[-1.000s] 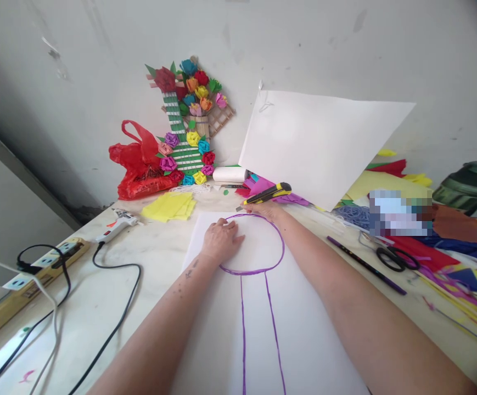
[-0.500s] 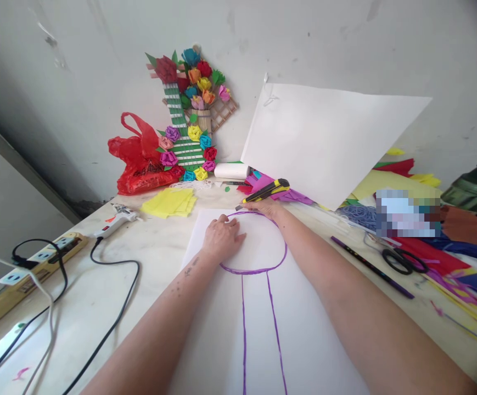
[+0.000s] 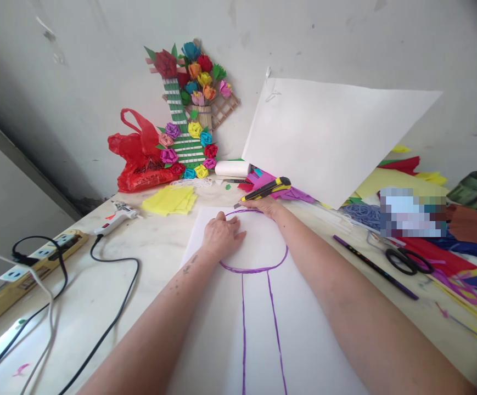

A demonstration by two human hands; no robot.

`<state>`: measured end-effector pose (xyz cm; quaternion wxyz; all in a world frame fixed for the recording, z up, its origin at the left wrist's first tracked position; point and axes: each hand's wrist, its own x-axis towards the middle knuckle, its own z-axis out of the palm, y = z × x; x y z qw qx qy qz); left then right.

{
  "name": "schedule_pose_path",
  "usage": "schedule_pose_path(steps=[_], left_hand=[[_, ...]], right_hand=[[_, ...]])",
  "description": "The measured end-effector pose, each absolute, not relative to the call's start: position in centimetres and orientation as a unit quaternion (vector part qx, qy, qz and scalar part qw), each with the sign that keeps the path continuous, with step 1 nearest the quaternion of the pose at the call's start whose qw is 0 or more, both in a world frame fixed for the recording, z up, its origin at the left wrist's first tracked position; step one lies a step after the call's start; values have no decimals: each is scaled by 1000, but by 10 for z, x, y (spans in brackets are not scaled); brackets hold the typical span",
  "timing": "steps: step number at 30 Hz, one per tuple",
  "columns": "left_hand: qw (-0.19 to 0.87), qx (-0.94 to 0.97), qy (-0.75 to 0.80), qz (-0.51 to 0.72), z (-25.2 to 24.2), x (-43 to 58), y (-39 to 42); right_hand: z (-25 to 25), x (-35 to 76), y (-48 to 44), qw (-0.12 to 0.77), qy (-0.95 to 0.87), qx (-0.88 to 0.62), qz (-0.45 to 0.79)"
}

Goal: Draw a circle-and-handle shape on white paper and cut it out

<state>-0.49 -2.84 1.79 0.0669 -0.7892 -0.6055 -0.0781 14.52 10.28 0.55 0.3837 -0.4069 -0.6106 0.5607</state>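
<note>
A white sheet point(image 3: 258, 318) lies in front of me, marked with a purple rounded outline point(image 3: 254, 270) and two long lines running down from it. My left hand point(image 3: 223, 236) rests flat on the sheet, fingers spread, over the left side of the outline. In my right hand point(image 3: 265, 206) is a yellow and black utility knife point(image 3: 267, 188), tilted with its blade tip low at the top edge of the outline. Some of the right fingers are hidden behind the hand and knife.
A glue gun point(image 3: 117, 219) and a power strip point(image 3: 32, 266) with cords lie left. Yellow paper point(image 3: 170, 200), a red bag point(image 3: 139, 159) and a paper-flower craft point(image 3: 186, 120) are behind. Right are a purple pen point(image 3: 374, 267), scissors point(image 3: 407, 260) and coloured scraps. A large white sheet point(image 3: 329, 137) leans on the wall.
The knife's tip has shifted very slightly left along the top of the outline. My left hand stays in place; the camera view has moved a little.
</note>
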Motion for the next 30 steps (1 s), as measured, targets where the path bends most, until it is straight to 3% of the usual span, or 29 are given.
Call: schedule_pose_path(steps=[30], left_hand=[[49, -782, -619, -57, 23, -1, -30]], right_hand=[[9, 141, 99, 331, -646, -402, 559]])
